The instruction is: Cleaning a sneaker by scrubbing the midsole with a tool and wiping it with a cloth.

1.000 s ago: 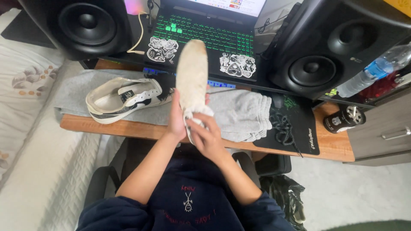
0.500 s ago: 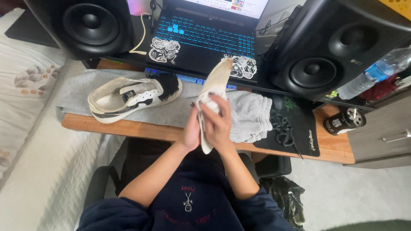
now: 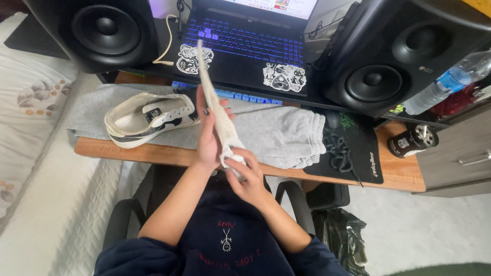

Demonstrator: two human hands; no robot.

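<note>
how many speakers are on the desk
2. One speaker stands at the desk's back left, the other speaker at the back right, on either side of the laptop. Both are cut off by the frame edge.

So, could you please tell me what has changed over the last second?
The insole turned from flat-on to edge-on, still upright. The left hand still holds its side; the right hand rubs its lower end with a white wipe. The shoe stayed put.

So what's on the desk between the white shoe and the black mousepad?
Head view: a grey cloth covers the desk between the white shoe and the black mousepad.
</note>
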